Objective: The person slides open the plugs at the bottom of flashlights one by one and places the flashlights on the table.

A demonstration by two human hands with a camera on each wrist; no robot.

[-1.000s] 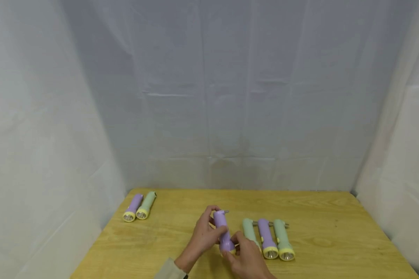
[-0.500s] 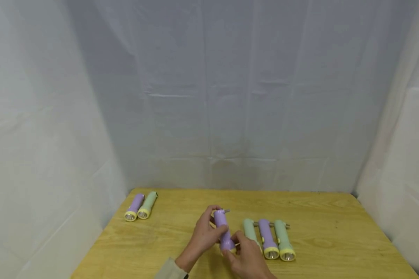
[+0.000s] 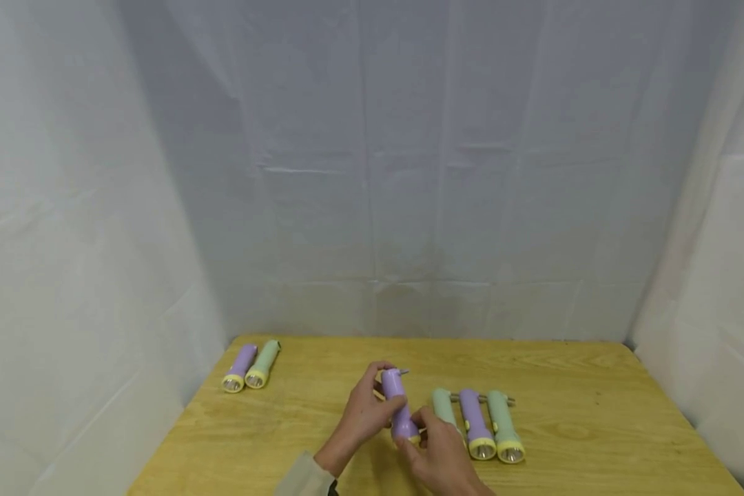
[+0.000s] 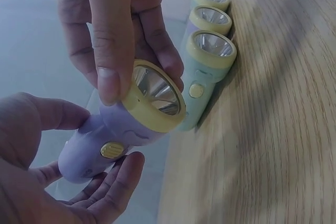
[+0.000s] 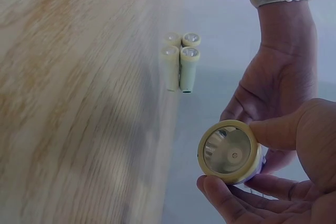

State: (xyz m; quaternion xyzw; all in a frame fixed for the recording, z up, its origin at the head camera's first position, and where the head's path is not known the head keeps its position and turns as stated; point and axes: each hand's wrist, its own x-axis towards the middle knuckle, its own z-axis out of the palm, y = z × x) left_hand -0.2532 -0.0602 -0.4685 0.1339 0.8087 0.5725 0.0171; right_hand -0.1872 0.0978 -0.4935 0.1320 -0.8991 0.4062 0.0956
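Observation:
My left hand (image 3: 366, 410) grips the purple body of a flashlight (image 3: 394, 386), thumb on the near side and fingers round the back. With thumb and fingers, my right hand (image 3: 440, 455) pinches its yellow head ring (image 4: 149, 111). The flashlight is tilted, its lens (image 5: 228, 153) toward me and its tail away; grey prongs (image 3: 404, 372) stick out from the tail. A yellow switch (image 4: 112, 150) shows on its side in the left wrist view. Just right of my hands lies a green flashlight (image 3: 443, 405), its head partly hidden by my right hand.
Beside that green one lie a purple flashlight (image 3: 472, 413) and another green flashlight (image 3: 502, 420), side by side, lenses toward me. At the back left corner lie a purple flashlight (image 3: 242, 362) and a green flashlight (image 3: 265, 362). White sheeting (image 3: 372, 172) surrounds the wooden table (image 3: 595, 427).
Both hands keep their hold on the purple flashlight, which has risen slightly and shifted a little away from me in the head view. The other flashlights stay put.

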